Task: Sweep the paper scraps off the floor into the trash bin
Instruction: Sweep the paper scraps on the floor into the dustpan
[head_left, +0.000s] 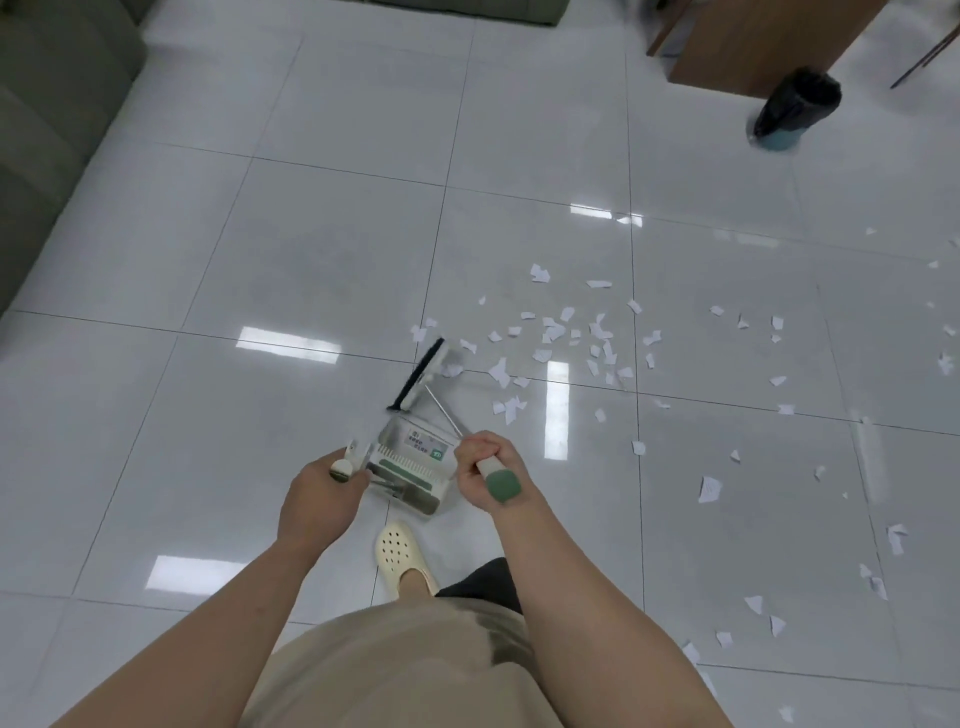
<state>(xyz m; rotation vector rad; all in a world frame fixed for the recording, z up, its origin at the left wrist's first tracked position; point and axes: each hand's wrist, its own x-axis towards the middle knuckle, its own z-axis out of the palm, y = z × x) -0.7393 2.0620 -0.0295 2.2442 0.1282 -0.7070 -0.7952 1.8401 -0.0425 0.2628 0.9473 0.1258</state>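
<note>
Several white paper scraps (558, 332) lie scattered over the glossy white tiles, mostly right of centre and down the right side. My right hand (485, 470) grips the green-capped top of the broom handle; the broom head (422, 373) with its black edge rests on the floor at the left edge of the scraps. My left hand (324, 491) holds the white handle of the dustpan (413, 470), which stands on the floor between my hands. The trash bin (795, 106), lined with a black bag, stands far off at the upper right.
A grey-green sofa (47, 119) runs along the left edge. A wooden table or cabinet (748, 47) stands at the top right behind the bin. My foot in a cream clog (402, 558) is just below the dustpan.
</note>
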